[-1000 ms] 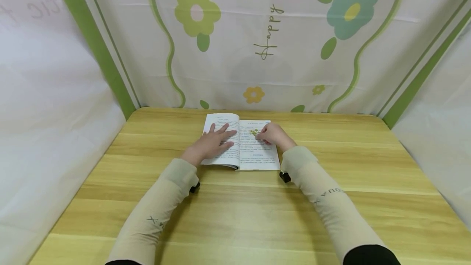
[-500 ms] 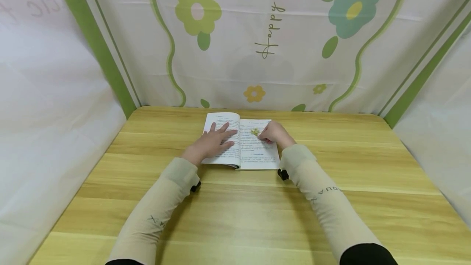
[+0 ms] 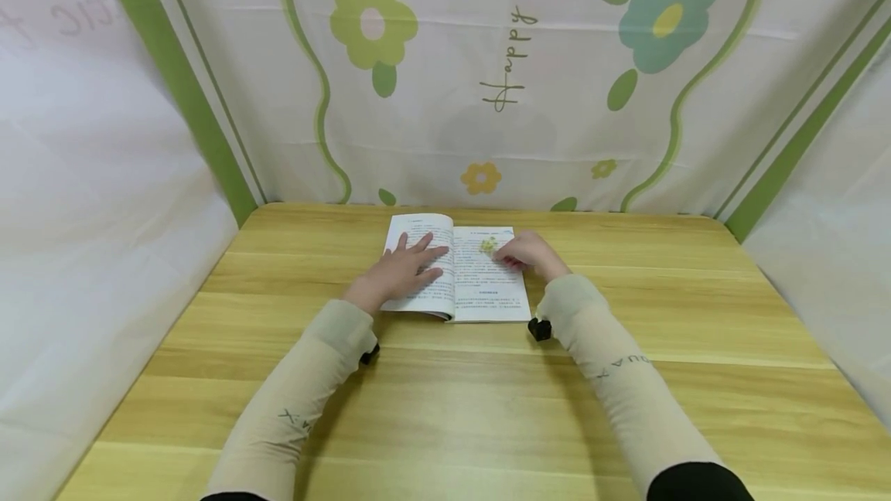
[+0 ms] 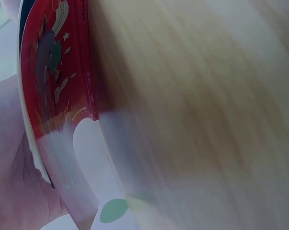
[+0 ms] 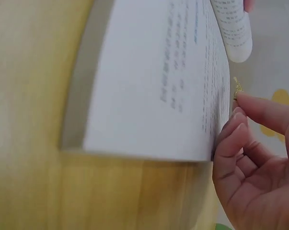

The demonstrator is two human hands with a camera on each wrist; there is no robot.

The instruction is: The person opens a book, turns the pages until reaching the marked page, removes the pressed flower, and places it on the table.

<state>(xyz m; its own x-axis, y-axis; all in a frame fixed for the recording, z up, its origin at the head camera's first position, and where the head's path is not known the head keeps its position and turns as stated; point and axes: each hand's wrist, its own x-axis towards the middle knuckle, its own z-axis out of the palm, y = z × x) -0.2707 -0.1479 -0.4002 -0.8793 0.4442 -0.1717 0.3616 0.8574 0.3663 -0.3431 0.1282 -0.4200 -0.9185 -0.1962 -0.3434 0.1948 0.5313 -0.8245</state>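
An open book (image 3: 487, 304) lies near the table's back edge. My left hand (image 3: 404, 270) rests on its left page with fingers spread straight. Over the right page, my right hand (image 3: 527, 250) pinches a small yellow, flower-like piece (image 3: 488, 245) between thumb and forefinger. In the right wrist view the piece (image 5: 237, 87) looks thin and openwork, and sticks out past the fingertips of the right hand (image 5: 254, 153). The book's red illustrated cover (image 4: 63, 62) shows from below in the left wrist view, with part of the left hand (image 4: 15, 163) beside it.
The wooden table (image 3: 445, 416) stretches in front of the book and to both sides. A white fabric wall (image 3: 431, 122) with printed flowers stands right behind it. Further white panels (image 3: 90, 199) close off the left and right.
My right hand has moved slightly to the right, and the yellow piece has moved right and a little away with it. The left hand and the book stay put.
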